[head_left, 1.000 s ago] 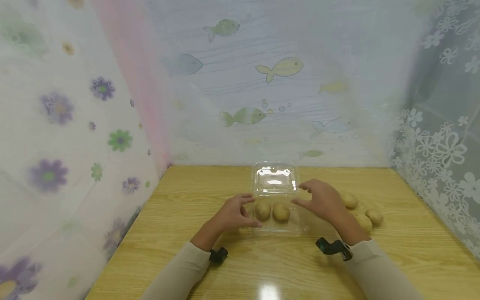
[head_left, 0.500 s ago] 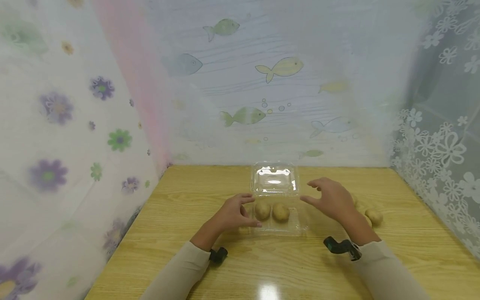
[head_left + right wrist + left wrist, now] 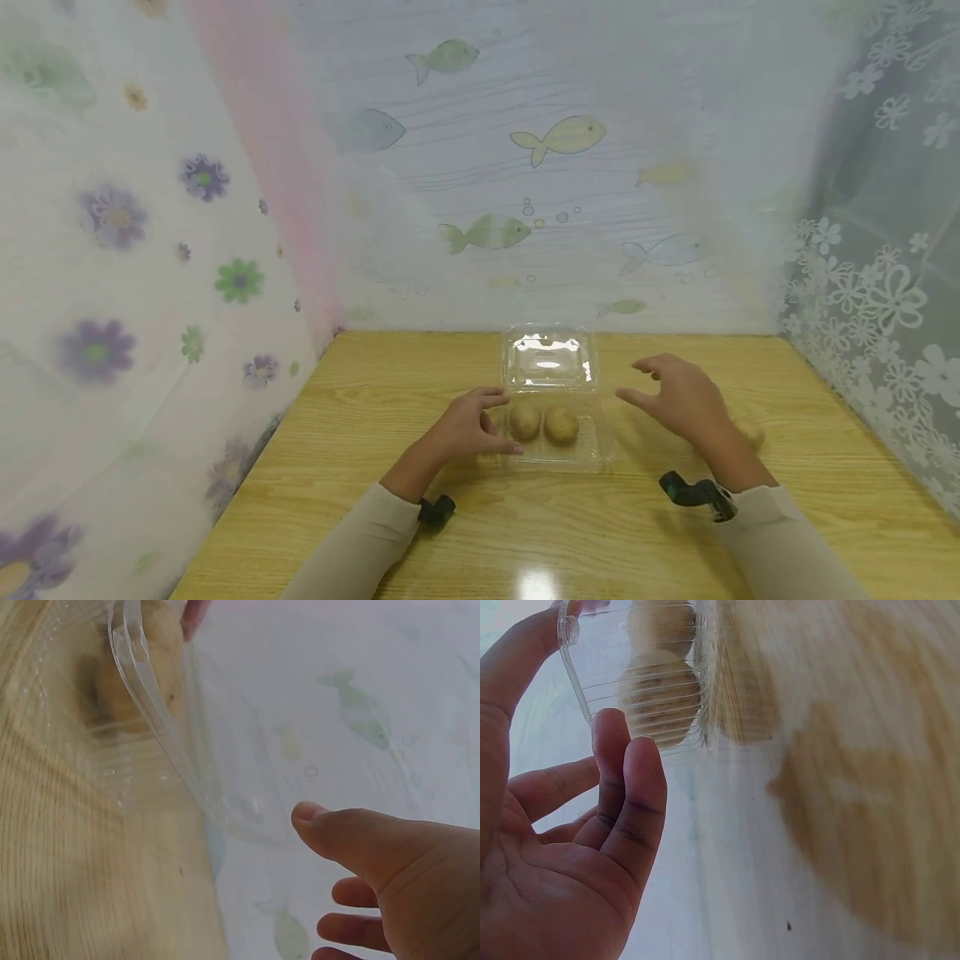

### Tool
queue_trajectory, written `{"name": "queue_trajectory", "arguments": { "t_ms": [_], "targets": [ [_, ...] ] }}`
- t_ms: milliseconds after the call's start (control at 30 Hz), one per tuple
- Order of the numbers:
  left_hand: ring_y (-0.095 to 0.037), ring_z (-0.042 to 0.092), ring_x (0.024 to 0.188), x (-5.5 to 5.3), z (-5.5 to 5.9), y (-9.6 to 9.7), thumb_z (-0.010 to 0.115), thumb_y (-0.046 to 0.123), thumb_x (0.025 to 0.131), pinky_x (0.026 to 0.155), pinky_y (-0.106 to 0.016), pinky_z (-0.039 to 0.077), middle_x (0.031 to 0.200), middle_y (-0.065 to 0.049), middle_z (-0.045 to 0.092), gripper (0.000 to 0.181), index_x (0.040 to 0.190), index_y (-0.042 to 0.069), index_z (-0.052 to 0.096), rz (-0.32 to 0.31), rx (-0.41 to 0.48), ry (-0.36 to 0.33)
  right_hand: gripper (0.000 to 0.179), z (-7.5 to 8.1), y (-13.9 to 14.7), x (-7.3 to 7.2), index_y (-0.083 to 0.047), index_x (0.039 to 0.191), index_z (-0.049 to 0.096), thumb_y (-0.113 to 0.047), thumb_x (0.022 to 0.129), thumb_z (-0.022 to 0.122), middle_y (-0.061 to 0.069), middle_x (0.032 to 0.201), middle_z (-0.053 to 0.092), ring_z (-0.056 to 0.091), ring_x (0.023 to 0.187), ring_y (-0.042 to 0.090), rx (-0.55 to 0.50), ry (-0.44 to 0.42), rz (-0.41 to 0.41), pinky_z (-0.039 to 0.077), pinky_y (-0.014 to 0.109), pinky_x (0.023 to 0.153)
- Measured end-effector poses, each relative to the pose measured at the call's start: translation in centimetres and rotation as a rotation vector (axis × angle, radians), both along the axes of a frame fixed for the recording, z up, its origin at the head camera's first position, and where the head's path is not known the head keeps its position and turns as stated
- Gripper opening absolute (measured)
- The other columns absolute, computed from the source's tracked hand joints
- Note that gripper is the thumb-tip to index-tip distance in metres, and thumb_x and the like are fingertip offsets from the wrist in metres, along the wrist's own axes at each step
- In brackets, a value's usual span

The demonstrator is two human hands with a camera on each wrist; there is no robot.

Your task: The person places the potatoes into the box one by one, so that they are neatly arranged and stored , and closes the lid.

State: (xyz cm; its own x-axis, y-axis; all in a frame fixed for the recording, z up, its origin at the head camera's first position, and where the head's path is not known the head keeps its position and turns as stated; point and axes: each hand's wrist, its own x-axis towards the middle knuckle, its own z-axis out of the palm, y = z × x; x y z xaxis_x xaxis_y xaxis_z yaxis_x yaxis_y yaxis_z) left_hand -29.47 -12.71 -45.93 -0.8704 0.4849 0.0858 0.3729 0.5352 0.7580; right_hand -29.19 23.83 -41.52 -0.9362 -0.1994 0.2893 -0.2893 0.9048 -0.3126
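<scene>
A clear plastic clamshell box (image 3: 588,454) lies on the table with its lid (image 3: 551,358) folded back, away from me. Two potatoes (image 3: 561,425) sit side by side in the left part of its base. My left hand (image 3: 468,425) grips the box's left end, the thumb at the near corner and the fingers at the far one. In the left wrist view its fingertips (image 3: 645,761) are right at the box's rim. To the right of the box, my right hand (image 3: 678,400) hovers apart from it, thumb and fingers spread with nothing between them.
Another potato (image 3: 750,432) shows partly behind my right wrist, on the right of the wooden table (image 3: 585,542). A fish-patterned curtain (image 3: 465,275) stands along the table's back edge. Flowered curtains (image 3: 240,358) hang on both sides.
My right hand has moved right, away from the box, and now covers most of the loose potatoes on the table. The left hand and the box have stayed in place.
</scene>
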Motion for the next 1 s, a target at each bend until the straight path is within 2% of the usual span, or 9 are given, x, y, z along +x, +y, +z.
{"name": "queue_trajectory", "arguments": {
  "t_ms": [200,467,700,1000],
  "targets": [
    [-0.009,0.069,0.075,0.1,0.1,0.1,0.095,0.04,0.074,0.071,-0.027,0.058,0.161,-0.003,0.044,0.093,0.151,0.007,0.054,0.0,0.012,-0.009,0.066,-0.1,0.8,0.0,-0.006,0.137,0.066,-0.054,0.092,0.074,0.023,0.133,0.066,0.067,0.111,0.041,0.004,0.01,-0.022,0.055,0.062,0.085],
    [-0.009,0.069,0.073,0.0,0.1,0.0,0.094,0.042,0.075,0.071,-0.027,0.058,0.16,-0.004,0.045,0.093,0.151,0.008,0.053,-0.005,-0.009,0.004,0.074,0.0,1.8,-0.1,-0.005,0.139,0.064,-0.063,0.093,0.068,0.026,0.138,0.061,0.064,0.113,0.044,-0.012,0.012,-0.036,0.053,0.063,0.087],
    [-0.007,0.067,0.072,-0.4,-0.1,-0.1,0.095,0.042,0.074,0.065,-0.025,0.057,0.159,-0.004,0.047,0.092,0.15,0.009,0.054,0.001,-0.02,0.018,0.072,0.2,2.3,0.0,-0.003,0.139,0.064,-0.058,0.094,0.07,0.028,0.138,0.06,0.063,0.114,0.045,-0.028,0.012,-0.043,0.052,0.064,0.088],
    [-0.008,0.067,0.073,-0.2,-0.1,-0.1,0.094,0.044,0.074,0.066,-0.026,0.057,0.161,-0.001,0.045,0.093,0.151,0.01,0.054,0.003,-0.017,0.012,0.073,0.0,2.9,0.1,-0.003,0.139,0.063,-0.06,0.094,0.069,0.028,0.139,0.059,0.063,0.114,0.046,-0.017,-0.001,-0.061,0.052,0.065,0.088]
  ]
}}
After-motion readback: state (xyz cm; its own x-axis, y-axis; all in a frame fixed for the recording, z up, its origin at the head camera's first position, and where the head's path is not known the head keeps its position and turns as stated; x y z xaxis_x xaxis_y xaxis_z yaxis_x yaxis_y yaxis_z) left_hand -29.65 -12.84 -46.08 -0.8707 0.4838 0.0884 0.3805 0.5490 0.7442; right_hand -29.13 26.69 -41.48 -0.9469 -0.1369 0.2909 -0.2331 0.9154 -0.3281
